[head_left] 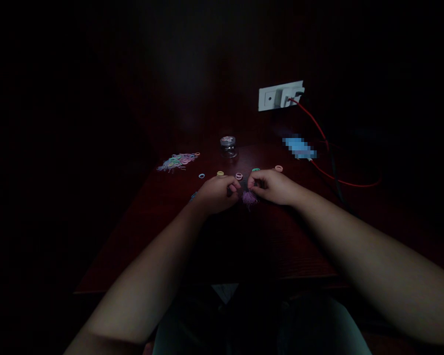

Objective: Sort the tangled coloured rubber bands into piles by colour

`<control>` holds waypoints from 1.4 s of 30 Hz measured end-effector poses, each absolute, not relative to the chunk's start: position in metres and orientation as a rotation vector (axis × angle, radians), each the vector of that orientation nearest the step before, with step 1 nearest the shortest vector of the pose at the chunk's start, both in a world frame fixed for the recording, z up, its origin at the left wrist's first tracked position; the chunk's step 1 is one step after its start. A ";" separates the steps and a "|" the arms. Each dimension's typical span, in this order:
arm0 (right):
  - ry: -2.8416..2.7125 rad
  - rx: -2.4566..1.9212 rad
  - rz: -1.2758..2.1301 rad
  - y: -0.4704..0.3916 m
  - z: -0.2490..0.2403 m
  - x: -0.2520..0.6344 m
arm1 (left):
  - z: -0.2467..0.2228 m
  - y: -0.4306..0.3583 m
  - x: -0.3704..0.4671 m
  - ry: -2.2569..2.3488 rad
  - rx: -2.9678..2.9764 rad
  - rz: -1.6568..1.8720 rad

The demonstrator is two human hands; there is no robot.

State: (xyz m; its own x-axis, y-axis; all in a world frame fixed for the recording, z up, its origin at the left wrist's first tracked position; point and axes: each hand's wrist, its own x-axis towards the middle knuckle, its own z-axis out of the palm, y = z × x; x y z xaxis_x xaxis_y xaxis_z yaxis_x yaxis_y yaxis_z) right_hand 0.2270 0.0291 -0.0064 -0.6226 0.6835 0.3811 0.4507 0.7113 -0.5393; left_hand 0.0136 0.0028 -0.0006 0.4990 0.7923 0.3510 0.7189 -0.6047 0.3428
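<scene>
My left hand (219,193) is closed, thumb and fingers curled together just left of a small heap of purple elastic bands (249,198). Across from it, my right hand (276,187) is closed in a pinch at the heap's upper right. What either hand pinches is too small and dark to make out. Beyond the hands lie small hair ties: a blue one (202,176), yellow (220,173), pink (239,176), green (256,170) and peach (278,168). Some blue bands (194,196) show partly behind my left hand.
A mixed pile of coloured bands (177,161) lies at the back left of the dark red table (244,246). Behind the hair ties stands a clear lidded jar (228,148). A red cable (320,129) runs from the wall socket (270,98) to a pixelated blue object (299,147).
</scene>
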 end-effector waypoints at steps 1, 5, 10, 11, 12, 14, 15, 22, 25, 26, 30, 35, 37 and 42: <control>-2.349 -0.863 0.526 0.029 -0.006 0.227 | 0.001 0.003 0.012 1.346 2.595 0.737; -2.380 -0.863 0.502 0.029 -0.005 0.227 | 0.004 0.005 0.008 1.379 2.704 0.742; -2.386 -0.799 0.450 0.029 -0.004 0.226 | -0.002 0.008 0.009 1.276 2.726 0.585; -2.380 -0.782 0.438 0.029 -0.004 0.226 | -0.004 0.009 0.009 1.257 2.720 0.574; -2.372 -0.773 0.428 0.029 -0.003 0.226 | -0.005 0.010 0.010 1.242 2.714 0.571; -2.359 -0.777 0.418 0.029 -0.002 0.226 | -0.008 0.011 0.012 1.229 2.709 0.581; -2.358 -0.780 0.417 0.028 -0.002 0.226 | -0.010 0.011 0.012 1.227 2.712 0.586; -2.548 -0.727 0.531 0.015 0.007 0.226 | -0.013 0.010 0.016 1.234 2.712 0.603; -2.634 -0.701 0.587 0.009 0.009 0.225 | -0.011 0.009 0.016 1.227 2.703 0.588; -2.649 -0.692 0.594 0.008 0.009 0.224 | -0.010 0.010 0.016 1.220 2.697 0.588; -2.657 -0.694 0.612 0.007 0.006 0.221 | -0.008 0.012 0.015 1.202 2.677 0.613; -2.699 -0.698 0.610 0.009 0.002 0.219 | -0.008 0.014 0.014 1.260 2.659 0.581; -2.716 -0.708 0.601 0.009 0.002 0.219 | -0.008 0.013 0.014 1.259 2.657 0.578; -2.748 -0.729 0.610 0.008 0.003 0.219 | -0.008 0.012 0.014 1.237 2.670 0.576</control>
